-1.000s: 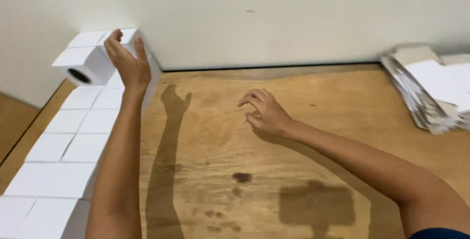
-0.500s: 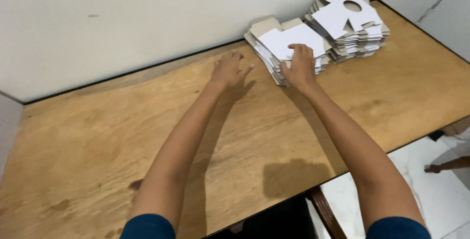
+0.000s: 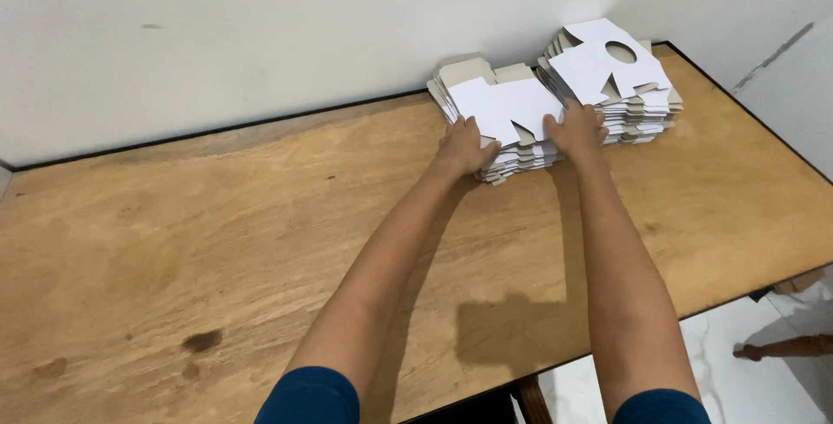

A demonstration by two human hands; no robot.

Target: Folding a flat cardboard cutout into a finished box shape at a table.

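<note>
Left hand [image 3: 464, 148] and right hand [image 3: 575, 129] both curl their fingers onto the nearer stack of flat white cardboard blanks [image 3: 501, 116] on the wooden desk [image 3: 260, 233].

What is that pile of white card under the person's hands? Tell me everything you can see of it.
The nearer stack of flat card blanks is a pile of unfolded, die-cut sheets, white on top with grey-brown flaps and notched edges. It lies flat, slightly fanned, on the wooden table against the pale wall. A second, similar stack with a round hole in its top sheet lies close at its right. The left hand and right hand both rest on its near edge.
</note>
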